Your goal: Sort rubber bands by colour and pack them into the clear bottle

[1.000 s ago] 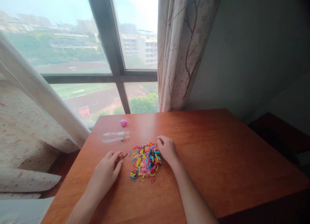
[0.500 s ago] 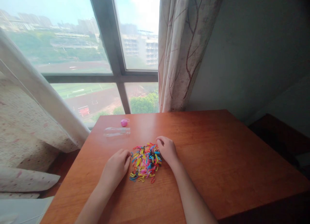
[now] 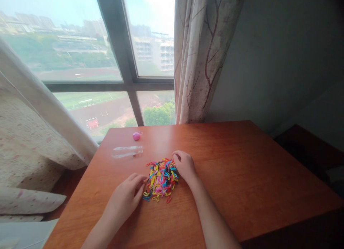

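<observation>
A heap of small, colourful loops [image 3: 161, 181], which look like hair ties in yellow, red, blue, pink and black, lies spread on the brown wooden table [image 3: 231, 177]. At the heap's left edge is my left hand [image 3: 127, 193], its fingers bent together with the tips against the outer loops. My right hand [image 3: 185, 165] rests at the upper right edge, thumb and index finger pinched together. Whether either hand has a loop between its fingertips is too small to make out. Beyond the heap a clear plastic bottle [image 3: 127, 152] lies on its side.
Behind the bottle sits a round pink cap [image 3: 136, 136] with a thin loop, near the table's far edge. A window [image 3: 88, 85] rises beyond the table, with curtains [image 3: 200, 55] on both sides. A dark wall [image 3: 276, 62] is at the right.
The clear bottle has rolled slightly towards me. My left hand has shifted a little down along the heap's left edge. My right hand stays nearly in place.
</observation>
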Available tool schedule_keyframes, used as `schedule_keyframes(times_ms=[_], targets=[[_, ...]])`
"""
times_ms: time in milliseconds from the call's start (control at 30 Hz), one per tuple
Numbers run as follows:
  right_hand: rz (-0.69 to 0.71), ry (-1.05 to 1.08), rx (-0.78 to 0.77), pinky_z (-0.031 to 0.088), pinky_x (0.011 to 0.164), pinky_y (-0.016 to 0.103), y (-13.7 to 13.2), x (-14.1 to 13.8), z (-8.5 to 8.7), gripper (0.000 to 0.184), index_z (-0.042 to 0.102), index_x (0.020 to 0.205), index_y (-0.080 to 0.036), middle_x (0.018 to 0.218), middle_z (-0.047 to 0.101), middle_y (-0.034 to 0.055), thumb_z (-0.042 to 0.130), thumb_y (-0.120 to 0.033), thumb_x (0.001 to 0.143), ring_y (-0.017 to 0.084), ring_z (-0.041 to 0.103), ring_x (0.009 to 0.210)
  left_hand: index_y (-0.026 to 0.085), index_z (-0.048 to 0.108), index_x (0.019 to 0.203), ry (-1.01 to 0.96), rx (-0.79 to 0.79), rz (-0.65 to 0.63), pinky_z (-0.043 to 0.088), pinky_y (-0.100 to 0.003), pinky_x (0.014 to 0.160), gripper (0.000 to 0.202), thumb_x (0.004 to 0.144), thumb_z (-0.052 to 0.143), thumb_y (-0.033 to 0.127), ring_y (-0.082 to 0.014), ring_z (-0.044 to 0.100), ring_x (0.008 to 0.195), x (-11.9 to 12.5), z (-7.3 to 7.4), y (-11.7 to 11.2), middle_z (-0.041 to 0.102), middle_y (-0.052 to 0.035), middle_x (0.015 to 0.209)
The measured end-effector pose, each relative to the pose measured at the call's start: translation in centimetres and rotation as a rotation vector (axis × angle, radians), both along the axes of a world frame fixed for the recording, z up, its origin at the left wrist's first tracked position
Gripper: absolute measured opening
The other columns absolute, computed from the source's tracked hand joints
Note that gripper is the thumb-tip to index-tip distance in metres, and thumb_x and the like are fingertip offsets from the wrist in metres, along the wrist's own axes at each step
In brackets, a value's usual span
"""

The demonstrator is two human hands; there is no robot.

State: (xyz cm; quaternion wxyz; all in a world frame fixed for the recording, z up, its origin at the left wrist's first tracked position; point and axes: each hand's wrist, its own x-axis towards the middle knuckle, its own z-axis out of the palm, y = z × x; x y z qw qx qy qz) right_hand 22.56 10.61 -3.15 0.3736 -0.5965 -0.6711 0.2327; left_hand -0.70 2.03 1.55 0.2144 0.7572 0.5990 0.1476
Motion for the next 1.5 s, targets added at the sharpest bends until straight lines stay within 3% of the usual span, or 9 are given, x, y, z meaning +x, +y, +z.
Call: schedule_keyframes(times_ms=[167, 333, 500, 700, 833, 1000, 1267, 1500], targets=[[-0.004, 0.0, -0.002, 0.047, 0.08, 0.024, 0.0, 0.0, -0.2, 0.024, 0.074, 0.089, -0.022, 0.092, 0.075, 0.0029, 0.051, -0.017, 0.088, 0.018, 0.067, 0.086, 0.024, 0.066, 0.102, -0.01, -0.053, -0.051, 0.049, -0.027, 0.079, 0.022, 0.089, 0.049, 0.027, -0.0191, 0.064, 0.089, -1.1, 0.3, -1.5, 0.064, -0.0053, 0.099], [0.003, 0.007, 0.019, 0.048, 0.08, 0.024, 0.2, 0.0, -0.4, 0.024, 0.074, 0.09, -0.022, 0.091, 0.075, 0.0034, 0.051, -0.017, 0.087, 0.018, 0.068, 0.086, 0.024, 0.066, 0.106, 0.007, -0.083, -0.054, 0.049, -0.029, 0.081, 0.025, 0.083, 0.056, 0.023, -0.021, 0.065, 0.092, -1.2, -0.4, -1.7, 0.066, -0.0054, 0.1], [-0.016, 0.004, 0.055, 0.049, 0.079, 0.024, 0.5, 0.5, -0.5, 0.026, 0.073, 0.093, -0.02, 0.091, 0.074, 0.0035, 0.048, -0.016, 0.089, 0.017, 0.067, 0.085, 0.024, 0.067, 0.103, -0.004, -0.011, -0.066, 0.05, -0.028, 0.078, 0.023, 0.091, 0.047, 0.024, -0.0197, 0.067, 0.086, 0.0, -1.2, -1.4, 0.068, -0.0051, 0.094], [-0.052, -0.092, 0.079, 0.046, 0.086, 0.031, 0.5, 1.3, -0.5, 0.025, 0.071, 0.095, -0.019, 0.095, 0.069, 0.0089, 0.048, -0.011, 0.087, 0.022, 0.061, 0.094, 0.023, 0.066, 0.098, 0.012, 0.047, -0.112, 0.051, -0.026, 0.074, 0.022, 0.092, 0.045, 0.021, -0.0195, 0.067, 0.085, 2.1, -1.4, -1.1, 0.069, -0.0058, 0.093], [0.01, -0.155, 0.087, 0.045, 0.086, 0.03, -0.3, 0.2, -0.2, 0.02, 0.07, 0.09, -0.021, 0.094, 0.066, 0.0075, 0.051, -0.013, 0.087, 0.022, 0.058, 0.094, 0.023, 0.065, 0.1, -0.032, 0.045, -0.152, 0.051, -0.025, 0.076, 0.022, 0.092, 0.045, 0.018, -0.0188, 0.067, 0.088, 2.5, -1.2, -1.0, 0.069, -0.006, 0.098], [0.062, -0.169, 0.089, 0.044, 0.083, 0.026, -1.1, -1.8, 0.4, 0.02, 0.068, 0.095, -0.022, 0.094, 0.066, 0.0049, 0.049, -0.016, 0.093, 0.019, 0.06, 0.089, 0.022, 0.066, 0.102, -0.088, 0.013, -0.157, 0.05, -0.024, 0.074, 0.027, 0.093, 0.041, 0.018, -0.0168, 0.065, 0.082, 1.4, -0.7, -0.9, 0.067, -0.0048, 0.091], [0.104, -0.267, 0.196, 0.041, 0.083, 0.03, -2.2, -5.5, 1.9, 0.018, 0.068, 0.098, -0.022, 0.095, 0.064, 0.0057, 0.052, -0.016, 0.093, 0.022, 0.053, 0.093, 0.021, 0.065, 0.101, -0.089, 0.085, -0.043, 0.051, -0.025, 0.07, 0.026, 0.088, 0.043, 0.017, -0.017, 0.064, 0.075, -0.7, -0.8, -0.2, 0.065, -0.0042, 0.089], [0.156, -0.361, 0.251, 0.04, 0.082, 0.033, -1.8, -6.5, 1.7, 0.009, 0.067, 0.096, -0.023, 0.098, 0.063, 0.0056, 0.059, -0.022, 0.091, 0.023, 0.05, 0.093, 0.023, 0.058, 0.118, -0.136, 0.19, 0.014, 0.052, -0.037, 0.091, 0.03, 0.093, 0.049, 0.038, -0.024, 0.063, 0.105, 0.5, -1.1, 0.0, 0.062, -0.0085, 0.116]])
